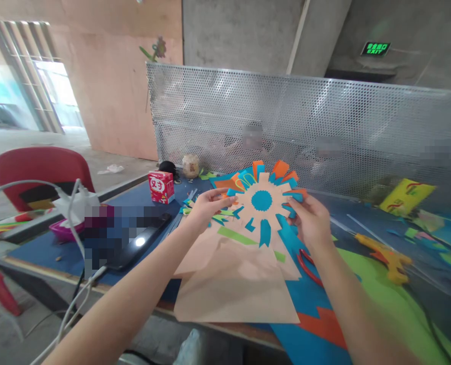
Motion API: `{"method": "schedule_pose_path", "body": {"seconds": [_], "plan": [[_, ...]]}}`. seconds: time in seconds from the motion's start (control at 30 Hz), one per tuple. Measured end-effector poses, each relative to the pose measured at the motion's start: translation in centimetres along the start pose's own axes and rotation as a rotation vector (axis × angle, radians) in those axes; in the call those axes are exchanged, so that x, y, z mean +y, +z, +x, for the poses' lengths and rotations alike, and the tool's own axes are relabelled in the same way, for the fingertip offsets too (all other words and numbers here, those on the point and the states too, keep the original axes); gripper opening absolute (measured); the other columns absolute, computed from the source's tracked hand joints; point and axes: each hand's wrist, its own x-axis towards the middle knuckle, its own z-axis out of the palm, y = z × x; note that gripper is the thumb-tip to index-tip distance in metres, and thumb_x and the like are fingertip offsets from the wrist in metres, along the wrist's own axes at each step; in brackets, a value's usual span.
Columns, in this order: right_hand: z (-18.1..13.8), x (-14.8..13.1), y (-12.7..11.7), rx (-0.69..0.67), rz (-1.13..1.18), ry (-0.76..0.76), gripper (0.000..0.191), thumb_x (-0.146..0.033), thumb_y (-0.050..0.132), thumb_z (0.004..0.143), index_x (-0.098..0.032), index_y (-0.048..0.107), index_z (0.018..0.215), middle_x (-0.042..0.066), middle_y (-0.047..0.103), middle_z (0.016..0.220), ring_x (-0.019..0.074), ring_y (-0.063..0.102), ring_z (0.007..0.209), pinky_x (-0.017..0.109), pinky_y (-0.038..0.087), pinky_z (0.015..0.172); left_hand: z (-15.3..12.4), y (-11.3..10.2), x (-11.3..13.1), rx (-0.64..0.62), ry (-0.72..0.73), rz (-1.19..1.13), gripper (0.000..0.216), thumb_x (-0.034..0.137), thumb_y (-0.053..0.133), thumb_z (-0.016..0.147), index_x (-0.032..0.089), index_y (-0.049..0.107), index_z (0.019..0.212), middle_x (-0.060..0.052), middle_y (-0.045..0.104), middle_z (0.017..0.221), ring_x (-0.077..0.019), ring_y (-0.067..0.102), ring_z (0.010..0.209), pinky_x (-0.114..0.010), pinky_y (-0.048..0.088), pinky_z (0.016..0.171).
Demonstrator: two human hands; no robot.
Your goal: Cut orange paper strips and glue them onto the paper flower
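I hold up a paper flower craft (261, 203) over the table: a blue scalloped disc in the middle, beige rays around it, blue and orange strips behind. My left hand (206, 205) pinches its left edge, fingers closed on the paper. My right hand (311, 218) grips its right edge the same way. Below the flower lie beige paper sheets (233, 284) that overhang the table's front edge. A green paper strip (236, 235) lies on them.
On the blue table mat (58, 253) are a red carton (161, 186), a dark phone (138, 246) with a cable, red-handled scissors (309, 268), a yellow glue gun (385, 253) and coloured paper scraps. A perforated metal screen (305, 126) stands behind; a red chair (39, 175) is left.
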Motion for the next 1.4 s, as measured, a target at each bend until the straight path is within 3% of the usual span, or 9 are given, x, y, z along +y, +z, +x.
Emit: {"method": "schedule_pose_path", "body": {"seconds": [0.27,0.37,0.7,0.83,0.97,1.1,1.23,1.4], "plan": [[0.0,0.1,0.0,0.009,-0.011,0.002,0.023,-0.029,0.069,0.059,-0.019,0.063,0.080,-0.001,0.059,0.065,0.0096,0.053,0.051,0.016,0.037,0.031,-0.3,0.2,0.3,-0.037,0.073,-0.071,0.046,0.028,0.073,0.054,0.017,0.061,0.097,-0.001,0.064,0.062,-0.0131,0.060,0.065,-0.022,0.041,0.056],[0.1,0.1,0.0,0.021,-0.007,0.007,0.025,-0.029,0.069,0.058,-0.019,0.063,0.079,0.000,0.059,0.065,0.0105,0.055,0.052,0.016,0.036,0.031,-0.2,0.2,0.3,-0.043,0.058,-0.096,0.044,0.026,0.072,0.054,0.017,0.061,0.096,-0.002,0.066,0.065,-0.0130,0.061,0.065,-0.022,0.042,0.057],[0.0,0.2,0.3,-0.002,0.027,0.069,0.027,-0.029,0.070,0.056,-0.017,0.063,0.079,-0.001,0.061,0.062,0.0081,0.051,0.044,0.016,0.036,0.030,0.0,0.2,0.0,-0.026,0.073,-0.059,0.047,0.028,0.073,0.053,0.015,0.060,0.097,-0.002,0.062,0.060,-0.0133,0.059,0.061,-0.021,0.039,0.049],[0.0,0.0,0.4,0.023,0.062,0.109,0.026,-0.028,0.071,0.054,-0.017,0.062,0.076,-0.002,0.060,0.060,0.0070,0.050,0.042,0.015,0.037,0.030,0.1,0.3,-0.2,0.030,0.011,-0.007,0.049,0.036,0.072,0.054,0.017,0.059,0.097,-0.006,0.065,0.076,-0.0143,0.060,0.067,-0.020,0.037,0.048],[0.2,-0.2,0.2,0.109,0.067,0.135,0.030,-0.028,0.073,0.051,-0.017,0.062,0.076,-0.002,0.060,0.063,0.0072,0.052,0.046,0.015,0.040,0.032,-0.4,0.9,-0.5,-0.134,-0.104,-0.014,0.051,0.042,0.068,0.058,0.019,0.055,0.102,-0.009,0.064,0.091,-0.0177,0.062,0.078,-0.022,0.039,0.053],[0.2,0.0,0.1,0.035,0.077,0.144,0.030,-0.030,0.072,0.053,-0.018,0.062,0.079,-0.001,0.060,0.067,0.0086,0.054,0.051,0.017,0.044,0.035,-0.9,1.4,-0.8,-0.228,-0.090,-0.110,0.054,0.033,0.072,0.056,0.017,0.053,0.105,-0.008,0.065,0.084,-0.0180,0.062,0.079,-0.024,0.041,0.061],[0.0,0.3,0.2,-0.035,0.100,0.159,0.029,-0.028,0.072,0.054,-0.019,0.061,0.079,0.000,0.060,0.073,0.0132,0.057,0.065,0.021,0.049,0.041,-0.7,1.4,-1.2,-0.195,-0.068,-0.205,0.048,0.025,0.074,0.053,0.015,0.057,0.097,-0.004,0.064,0.070,-0.0169,0.062,0.076,-0.022,0.042,0.059],[-0.2,0.2,0.3,-0.054,0.099,0.169,0.030,-0.027,0.071,0.054,-0.020,0.060,0.080,-0.001,0.059,0.074,0.0130,0.057,0.067,0.021,0.049,0.042,-0.4,1.5,-1.4,-0.129,-0.086,-0.289,0.038,0.027,0.074,0.054,0.016,0.059,0.088,-0.004,0.062,0.077,-0.0133,0.060,0.072,-0.022,0.044,0.057]]}}
